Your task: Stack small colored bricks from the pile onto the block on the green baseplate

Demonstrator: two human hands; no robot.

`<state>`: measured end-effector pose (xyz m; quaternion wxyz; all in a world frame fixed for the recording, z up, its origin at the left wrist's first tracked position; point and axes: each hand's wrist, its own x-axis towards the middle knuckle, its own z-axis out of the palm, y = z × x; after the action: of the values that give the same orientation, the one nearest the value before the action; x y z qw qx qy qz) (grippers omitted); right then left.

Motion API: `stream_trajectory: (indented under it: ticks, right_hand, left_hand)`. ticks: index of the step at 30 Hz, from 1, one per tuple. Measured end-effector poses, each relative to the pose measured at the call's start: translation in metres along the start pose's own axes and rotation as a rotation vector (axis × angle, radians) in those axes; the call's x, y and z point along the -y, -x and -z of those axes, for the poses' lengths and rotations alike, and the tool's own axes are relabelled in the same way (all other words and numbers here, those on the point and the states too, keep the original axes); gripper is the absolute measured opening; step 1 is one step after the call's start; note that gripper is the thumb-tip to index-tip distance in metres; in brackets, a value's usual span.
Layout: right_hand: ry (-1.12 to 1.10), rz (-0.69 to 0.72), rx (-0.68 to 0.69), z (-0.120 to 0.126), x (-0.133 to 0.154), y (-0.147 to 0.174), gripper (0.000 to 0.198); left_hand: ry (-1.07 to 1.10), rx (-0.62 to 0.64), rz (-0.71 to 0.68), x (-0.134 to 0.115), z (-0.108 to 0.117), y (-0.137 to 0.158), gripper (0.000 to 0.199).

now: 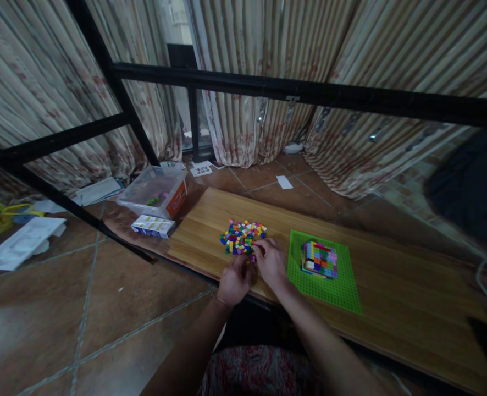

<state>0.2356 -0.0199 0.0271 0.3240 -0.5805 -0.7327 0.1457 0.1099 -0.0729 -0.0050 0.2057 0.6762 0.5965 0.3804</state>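
Note:
A pile of small building bricks in many colours lies on the wooden board in front of me. At its near edge my left hand is closed, its fingers curled down by the bricks; anything inside is too small to make out. My right hand reaches the pile's right side with thumb and fingers pinched together, and what they grip is hidden. To the right lies a green baseplate. On it stands a block-shaped build of multicoloured bricks, apart from both hands.
A clear plastic tub with an orange label and a few bricks stands left of the wooden board. Beside it lies a blue and white box. Black metal bars cross in front of the curtains. A white card lies on the floor.

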Motion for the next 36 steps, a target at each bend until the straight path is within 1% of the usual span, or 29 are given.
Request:
stream_trajectory:
  ticks: [2, 4, 6, 8, 10, 13, 16, 18, 21, 25, 29, 36]
  right_hand:
    - [-0.145, -0.021, -0.021, 0.012, 0.005, 0.005, 0.020]
    - [-0.305, -0.080, -0.056, 0.027, 0.007, 0.013, 0.020]
    - [-0.432, -0.160, -0.114, 0.043, 0.002, 0.024, 0.019]
    - [-0.502, -0.238, -0.188, 0.059, -0.011, 0.036, 0.019]
    - [-0.520, -0.320, -0.263, 0.075, -0.031, 0.049, 0.020]
    - [-0.491, -0.436, -0.336, 0.096, -0.065, 0.061, 0.024]
    - [-0.413, -0.467, -0.394, 0.110, -0.091, 0.063, 0.026]
    - [-0.365, -0.441, -0.405, 0.114, -0.102, 0.059, 0.026]
    - [-0.274, -0.403, -0.384, 0.113, -0.109, 0.048, 0.026]
    - [-0.110, -0.397, -0.365, 0.106, -0.110, 0.036, 0.024]
    - [0.023, -0.363, -0.344, 0.101, -0.109, 0.034, 0.025]
    - [0.045, -0.313, -0.301, 0.099, -0.114, 0.036, 0.025]
  left_hand:
    - [-0.009, 0.002, 0.006, 0.000, 0.001, 0.000, 0.020]
    - [-0.023, 0.002, 0.014, -0.001, 0.001, -0.001, 0.017]
    - [-0.030, -0.003, 0.012, 0.000, 0.001, -0.001, 0.015]
    - [-0.029, -0.004, -0.003, 0.000, 0.002, -0.002, 0.013]
    - [-0.034, -0.010, -0.018, 0.001, 0.002, -0.002, 0.013]
    - [-0.049, -0.025, -0.039, 0.002, 0.001, -0.002, 0.013]
    - [-0.059, -0.038, -0.056, 0.003, 0.001, -0.002, 0.014]
    - [-0.075, -0.039, -0.057, 0.004, 0.001, -0.003, 0.014]
    - [-0.103, -0.034, -0.047, 0.004, 0.001, -0.004, 0.013]
    - [-0.112, -0.057, -0.048, 0.004, 0.001, -0.004, 0.013]
    - [-0.115, -0.055, -0.061, 0.003, 0.001, -0.004, 0.013]
    - [-0.094, -0.051, -0.071, 0.004, 0.001, -0.004, 0.012]
